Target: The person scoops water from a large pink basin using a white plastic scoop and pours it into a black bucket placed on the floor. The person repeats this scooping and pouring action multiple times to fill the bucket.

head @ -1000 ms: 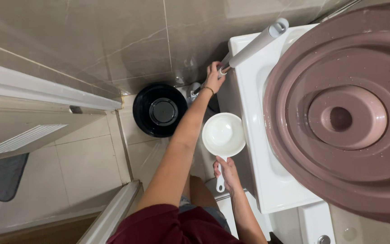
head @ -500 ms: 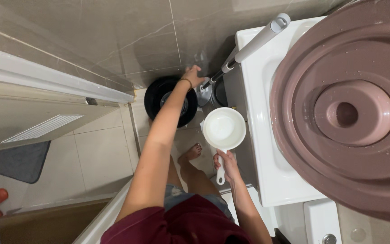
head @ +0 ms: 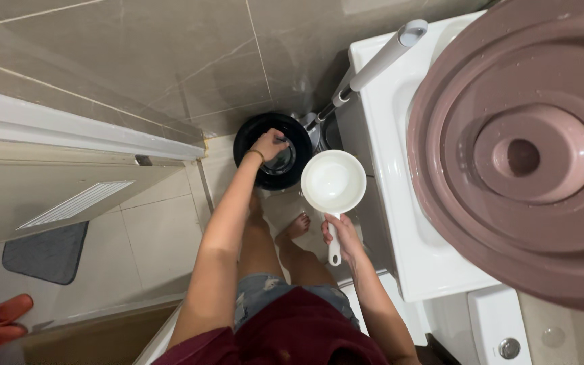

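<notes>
Down on the tiled floor beside the white fixture (head: 386,203), the left hand (head: 268,144) rests on the lid of a round black bin (head: 248,145), fingers spread over its top; grip undetermined. Right hand (head: 344,240) is closed around the handle of a white plastic ladle (head: 333,182), bowl upward. Grey-handled brush (head: 376,64) leans against the wall. Mauve round basin (head: 515,149) sits on the fixture.

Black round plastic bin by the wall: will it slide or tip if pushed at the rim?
The black round plastic bin looks thin-walled, so probably light. Standing on smooth glossy floor tiles, it would likely slide. The left hand presses near its top, which may tip it.
</notes>
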